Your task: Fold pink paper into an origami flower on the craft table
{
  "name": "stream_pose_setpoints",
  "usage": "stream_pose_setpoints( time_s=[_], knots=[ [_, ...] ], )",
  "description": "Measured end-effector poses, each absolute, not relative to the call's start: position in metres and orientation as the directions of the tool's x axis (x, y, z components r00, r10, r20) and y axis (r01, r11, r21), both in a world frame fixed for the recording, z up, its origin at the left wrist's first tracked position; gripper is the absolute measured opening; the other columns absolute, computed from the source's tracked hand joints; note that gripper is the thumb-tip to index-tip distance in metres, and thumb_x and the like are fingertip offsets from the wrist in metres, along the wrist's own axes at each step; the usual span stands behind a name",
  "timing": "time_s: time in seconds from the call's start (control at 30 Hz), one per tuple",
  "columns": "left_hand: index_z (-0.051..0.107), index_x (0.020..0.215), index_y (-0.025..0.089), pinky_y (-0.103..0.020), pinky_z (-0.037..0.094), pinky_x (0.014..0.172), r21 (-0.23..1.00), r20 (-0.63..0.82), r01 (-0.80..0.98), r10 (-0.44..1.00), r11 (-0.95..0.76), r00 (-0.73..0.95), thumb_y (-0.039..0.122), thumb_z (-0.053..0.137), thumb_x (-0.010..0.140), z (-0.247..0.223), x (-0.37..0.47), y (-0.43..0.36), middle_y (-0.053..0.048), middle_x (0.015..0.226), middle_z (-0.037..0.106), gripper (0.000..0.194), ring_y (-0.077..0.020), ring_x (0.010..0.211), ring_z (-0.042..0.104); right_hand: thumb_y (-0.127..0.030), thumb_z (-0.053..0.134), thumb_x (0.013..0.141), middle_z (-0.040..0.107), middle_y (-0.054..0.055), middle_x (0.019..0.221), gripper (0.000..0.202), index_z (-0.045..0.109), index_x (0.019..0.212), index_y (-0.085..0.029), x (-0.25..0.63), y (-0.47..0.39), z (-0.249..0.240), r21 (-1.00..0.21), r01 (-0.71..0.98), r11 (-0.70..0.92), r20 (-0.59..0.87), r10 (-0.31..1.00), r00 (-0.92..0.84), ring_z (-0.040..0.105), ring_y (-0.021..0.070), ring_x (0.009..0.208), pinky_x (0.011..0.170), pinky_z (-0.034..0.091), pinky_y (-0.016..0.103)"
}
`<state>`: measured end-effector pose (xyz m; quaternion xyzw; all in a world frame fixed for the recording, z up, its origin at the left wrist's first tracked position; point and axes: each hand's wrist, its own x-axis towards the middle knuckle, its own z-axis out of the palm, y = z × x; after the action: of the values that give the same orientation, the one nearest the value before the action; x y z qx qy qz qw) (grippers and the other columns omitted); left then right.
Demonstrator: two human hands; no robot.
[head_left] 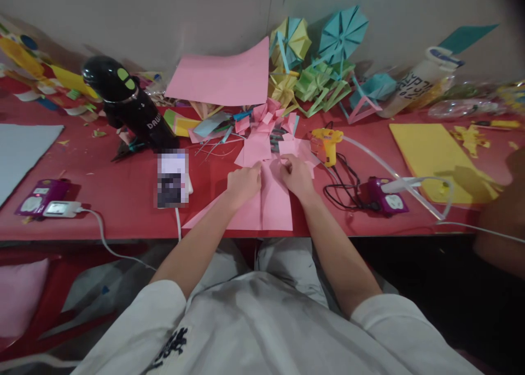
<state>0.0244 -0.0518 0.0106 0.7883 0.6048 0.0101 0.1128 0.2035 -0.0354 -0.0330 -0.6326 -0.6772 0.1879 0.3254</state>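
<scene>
A sheet of pink paper (pixel 277 208) with a fold line down its middle lies on the red table in front of me. My left hand (pixel 244 185) rests on its left side, fingers curled and fingertips pressed at the central crease. On the other side, my right hand (pixel 298 177) is closed, with thumb and index finger bent together at the paper's upper right edge. Just beyond the hands are smaller pink paper pieces (pixel 257 150) and a pile of folded pink scraps (pixel 267 117). What lies under my fingers is partly hidden.
A yellow glue gun (pixel 328 144) with a black cord stands right of the paper. Leftward are a phone (pixel 172 179) and a black bottle (pixel 131 104). Purple power sockets (pixel 388 195) sit on the table. Folded paper umbrellas (pixel 343 33) lean at the wall; another person's arm (pixel 502 216) is at right.
</scene>
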Motion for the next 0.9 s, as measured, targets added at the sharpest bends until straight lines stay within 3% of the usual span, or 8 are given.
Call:
stream_pose_setpoints(
  time_s=[0.17,0.37,0.67,0.9],
  knots=[
    [0.045,0.142,0.025,-0.043,0.051,0.078,0.179,-0.107,0.950,0.955,-0.257,0.278,0.025,0.036,0.094,0.011,0.024,-0.051,-0.014,0.097,0.072,0.049,-0.0305,0.092,0.069,-0.026,0.049,0.082,0.061,0.003,0.070,0.029,0.063,0.106,-0.016,0.203,-0.035,-0.037,-0.683,0.716,0.145,0.226,0.974,0.018,0.053,0.0161,0.061,0.062,0.041,0.028],
    [0.041,0.145,0.026,-0.045,0.050,0.082,0.179,-0.144,0.954,0.953,-0.239,0.265,0.025,0.035,0.094,0.008,0.025,-0.051,-0.013,0.102,0.072,0.051,-0.0309,0.094,0.068,-0.045,0.057,0.082,0.063,0.003,0.072,0.041,0.059,0.112,-0.017,0.206,-0.039,-0.027,-0.762,0.639,0.103,0.250,0.957,0.144,0.055,0.0156,0.062,0.066,0.046,0.030],
    [0.038,0.146,0.023,-0.047,0.049,0.082,0.184,-0.139,0.949,0.949,-0.255,0.282,0.023,0.033,0.095,0.007,0.025,-0.052,-0.015,0.104,0.071,0.052,-0.0318,0.095,0.068,-0.023,0.054,0.076,0.060,-0.001,0.064,0.040,0.058,0.115,-0.015,0.212,-0.053,-0.034,-0.775,0.621,0.117,0.194,0.979,0.057,0.057,0.0162,0.063,0.072,0.047,0.031],
    [0.037,0.146,0.022,-0.048,0.049,0.081,0.182,-0.143,0.947,0.945,-0.266,0.294,0.022,0.033,0.094,0.008,0.025,-0.052,-0.016,0.104,0.071,0.053,-0.0330,0.095,0.067,-0.023,0.050,0.080,0.057,-0.001,0.064,0.036,0.059,0.114,-0.016,0.207,-0.057,-0.030,-0.711,0.690,0.136,0.213,0.977,0.027,0.055,0.0167,0.063,0.071,0.046,0.031]
  ],
)
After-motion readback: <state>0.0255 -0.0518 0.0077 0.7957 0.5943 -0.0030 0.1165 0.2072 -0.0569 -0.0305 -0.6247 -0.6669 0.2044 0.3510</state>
